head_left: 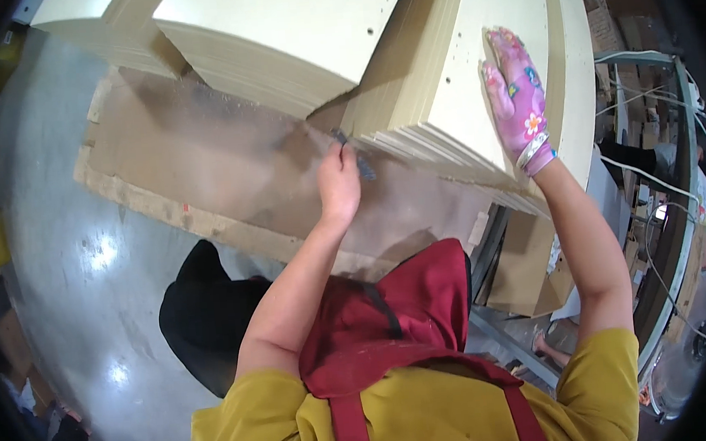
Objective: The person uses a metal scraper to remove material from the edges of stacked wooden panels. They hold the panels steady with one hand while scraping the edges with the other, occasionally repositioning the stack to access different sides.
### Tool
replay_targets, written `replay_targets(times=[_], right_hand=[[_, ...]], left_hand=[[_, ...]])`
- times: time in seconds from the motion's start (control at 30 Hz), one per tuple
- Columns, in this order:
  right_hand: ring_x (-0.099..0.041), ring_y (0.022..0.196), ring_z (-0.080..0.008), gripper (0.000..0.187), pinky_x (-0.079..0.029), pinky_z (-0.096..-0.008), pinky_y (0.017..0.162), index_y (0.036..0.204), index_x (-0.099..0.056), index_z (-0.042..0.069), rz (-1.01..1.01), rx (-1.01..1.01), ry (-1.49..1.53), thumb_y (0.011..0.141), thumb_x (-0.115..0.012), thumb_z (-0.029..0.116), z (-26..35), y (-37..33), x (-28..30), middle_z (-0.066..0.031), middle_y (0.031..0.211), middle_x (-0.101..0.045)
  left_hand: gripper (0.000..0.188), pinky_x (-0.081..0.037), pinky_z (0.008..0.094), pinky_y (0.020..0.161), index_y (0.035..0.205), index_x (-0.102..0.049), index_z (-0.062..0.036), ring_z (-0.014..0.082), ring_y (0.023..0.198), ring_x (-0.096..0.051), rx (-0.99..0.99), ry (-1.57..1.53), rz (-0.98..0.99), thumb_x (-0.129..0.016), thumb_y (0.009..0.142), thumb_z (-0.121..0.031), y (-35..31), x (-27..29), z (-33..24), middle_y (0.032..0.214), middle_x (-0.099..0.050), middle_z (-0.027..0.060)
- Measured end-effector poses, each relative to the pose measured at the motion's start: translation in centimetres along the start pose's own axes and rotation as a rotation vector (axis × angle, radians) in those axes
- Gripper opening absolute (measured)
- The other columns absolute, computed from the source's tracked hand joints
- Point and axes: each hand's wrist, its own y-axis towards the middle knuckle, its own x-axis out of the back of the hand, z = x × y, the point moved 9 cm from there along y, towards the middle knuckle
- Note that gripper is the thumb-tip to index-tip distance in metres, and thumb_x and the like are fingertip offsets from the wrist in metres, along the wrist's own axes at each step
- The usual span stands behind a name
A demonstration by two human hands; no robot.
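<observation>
On top of the right stack of cream panels: right hand, gloved in flowered purple, laid flat with fingers extended and gripping nothing.
Left hand: bare, just beside the near corner of the same stack, fingers curled round a small grey item; cannot tell whether cloth or tool, with much of it covered.
Right stack: above a brown base sheet, near edges stepped out of line, top panel drilled with small holes.
Middle stack: beside it on the left, with a narrow wedge of space between, near corner close to the left hand.
Stepped edges: possible scraping of bare knuckles or snagging of the grey item, from hard corners and no glove on that side.
Top panel: liable to slide or skew under a sideways push, being steadied by a flat palm rather than a grip.
Wedge between stacks: pinched fingers possible after any shift in either pile.
Base sheet: pale crumbs along the middle stack's foot; risk of scuffed panel faces from grit carried up on the grey item.
</observation>
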Motion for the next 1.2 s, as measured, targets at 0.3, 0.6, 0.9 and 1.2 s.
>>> replay_targets(times=[0.3, 0.6, 0.9, 1.2], right_hand=[[-0.038, 0.129, -0.0337, 0.044, -0.029, -0.0406, 0.108, 0.131, -0.048, 0.007, 0.034, -0.001, 0.018, 0.091, -0.049, 0.024, 0.3, 0.4, 0.0, -0.0180, 0.136, -0.045], [-0.038, 0.129, -0.0338, 0.044, -0.029, -0.0407, 0.108, 0.130, -0.049, 0.006, 0.005, 0.027, 0.010, 0.090, -0.049, 0.025, 0.1, 0.1, 0.1, -0.0174, 0.135, -0.045], [-0.038, 0.129, -0.0346, 0.045, -0.029, -0.0403, 0.108, 0.131, -0.049, 0.007, 0.005, -0.004, 0.023, 0.090, -0.049, 0.027, 0.0, 0.4, -0.1, -0.0176, 0.135, -0.046], [-0.039, 0.128, -0.0354, 0.045, -0.028, -0.0410, 0.108, 0.129, -0.050, 0.008, -0.004, -0.006, 0.021, 0.089, -0.051, 0.026, -0.1, 0.4, 0.2, -0.0175, 0.134, -0.047]], left_hand=[[0.021, -0.042, 0.0416, 0.058, 0.086, -0.053, 0.0011, 0.0337, 0.058, -0.053, -0.034, 0.011, -0.017, -0.047, 0.094, -0.018, -1.2, 0.3, -0.6, 0.065, -0.053, 0.0211], [0.020, -0.043, 0.0418, 0.059, 0.086, -0.054, 0.0010, 0.0350, 0.062, -0.055, -0.128, 0.045, 0.068, -0.050, 0.092, -0.017, -2.7, -0.7, -5.0, 0.068, -0.053, 0.0225], [0.023, -0.031, 0.0257, 0.039, 0.075, -0.049, -0.0029, 0.0073, 0.043, -0.042, -0.080, -0.086, 0.116, -0.048, 0.094, -0.016, -4.1, -1.3, -7.3, 0.050, -0.044, -0.0004], [0.024, -0.034, 0.0259, 0.041, 0.080, -0.051, -0.0018, 0.0069, 0.045, -0.045, -0.158, 0.074, 0.191, -0.048, 0.095, -0.020, -3.2, -1.7, -7.4, 0.053, -0.048, 0.0012]])
